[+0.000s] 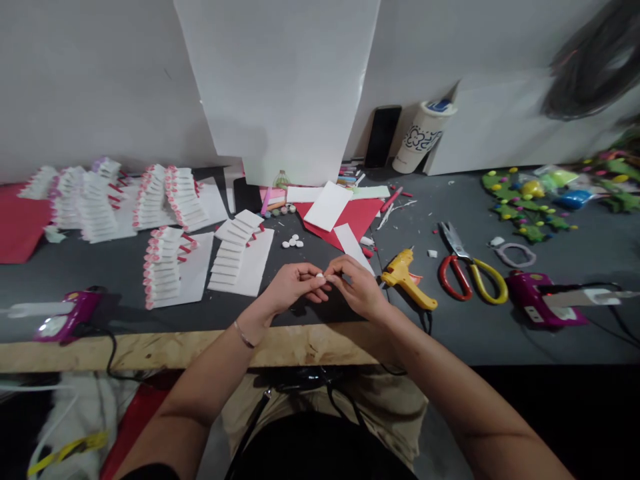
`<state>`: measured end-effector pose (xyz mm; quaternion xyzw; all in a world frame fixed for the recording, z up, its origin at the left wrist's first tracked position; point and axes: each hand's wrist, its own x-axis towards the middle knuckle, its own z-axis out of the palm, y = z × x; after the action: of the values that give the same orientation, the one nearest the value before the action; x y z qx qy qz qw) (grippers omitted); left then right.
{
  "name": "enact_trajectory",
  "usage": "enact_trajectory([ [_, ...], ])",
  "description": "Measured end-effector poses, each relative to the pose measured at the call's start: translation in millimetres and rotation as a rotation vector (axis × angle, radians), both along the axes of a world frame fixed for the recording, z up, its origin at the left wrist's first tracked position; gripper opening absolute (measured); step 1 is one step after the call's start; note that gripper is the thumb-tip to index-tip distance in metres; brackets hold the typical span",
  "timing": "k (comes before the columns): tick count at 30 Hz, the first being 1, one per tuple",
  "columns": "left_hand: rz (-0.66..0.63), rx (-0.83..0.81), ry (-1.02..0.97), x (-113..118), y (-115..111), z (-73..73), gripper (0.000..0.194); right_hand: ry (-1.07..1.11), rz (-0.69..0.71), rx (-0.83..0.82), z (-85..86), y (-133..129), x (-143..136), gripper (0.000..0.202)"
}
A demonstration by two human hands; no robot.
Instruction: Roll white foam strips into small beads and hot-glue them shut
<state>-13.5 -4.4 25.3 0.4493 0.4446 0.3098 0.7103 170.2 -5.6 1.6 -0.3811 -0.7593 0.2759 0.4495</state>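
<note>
Near the table's front edge, my left hand point(296, 287) pinches a small white piece point(320, 275) between thumb and fingers. My right hand point(354, 285) meets it from the right, its closed fingertips at the same piece; whether they grip part of it is hard to make out. Several white round pieces point(293, 242) lie just beyond my hands. To the left, a stepped stack of white strips point(231, 257) rests on a white sheet. Behind my hands, white cards point(329, 205) lie over red paper point(367, 217). A yellow glue gun point(407, 279) lies right of my right hand.
Scissors point(470, 267) with red and yellow handles lie at the right, beside a purple device point(543, 300). Another purple device point(67, 317) sits at the front left. A cup point(423, 140) and a phone point(383, 136) stand by the wall. More pink-edged stacks point(163, 270) are at the left.
</note>
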Motion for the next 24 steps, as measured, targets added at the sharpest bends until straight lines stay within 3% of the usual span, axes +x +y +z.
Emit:
enact_trajectory([
  [5,0.067,-0.041,-0.053,3,-3,-2.3,0.039,0.064,-0.053,-0.073,0.9,3,1,0.019],
  [9,0.136,-0.074,-0.096,2,-2,-1.7,0.036,0.043,-0.231,-0.093,20.7,-3,16,0.022],
  [13,0.242,-0.112,-0.122,-3,3,1.7,0.027,-0.12,-0.504,-0.104,52.6,-16,60,0.026],
  [16,0.285,-0.107,-0.105,-5,6,4.4,0.02,-0.305,-0.7,-0.204,60.6,-17,109,0.03],
  [19,0.292,-0.084,-0.104,-6,6,4.4,0.018,-0.614,-0.839,-0.207,42.4,-10,159,0.022],
  [22,0.294,-0.065,-0.123,-6,6,2.0,0.017,-0.887,-0.831,-0.125,7.4,-3,199,0.038],
  [24,0.292,-0.058,-0.126,-6,7,0.4,0.016,-0.997,-0.736,-0.101,-13.8,-1,217,0.043],
])
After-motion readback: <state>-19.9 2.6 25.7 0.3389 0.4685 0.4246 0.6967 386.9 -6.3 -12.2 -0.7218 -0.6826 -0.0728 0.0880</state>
